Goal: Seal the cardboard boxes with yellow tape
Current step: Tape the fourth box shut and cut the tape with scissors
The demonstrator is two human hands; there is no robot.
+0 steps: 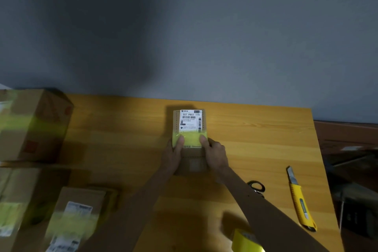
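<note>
We hold the small brown cardboard box with a white shipping label [190, 121] flat in the middle of the orange wooden table [122, 129]. Our left hand [173, 155] and right hand [215, 153] clasp its two sides. Both thumbs press on the strip of yellow tape [190, 139] across its top, probably to bed it down. The yellow tape roll [245, 240] sits by our right forearm, within easy reach.

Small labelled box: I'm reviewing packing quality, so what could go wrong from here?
On the small box, the yellow tape strip, pressed by the left hand and right hand, overlaps the lower edge of the shipping label; smoothing may hide print. The utility knife lies blade out near the right forearm; a careless reach could cut.
</note>
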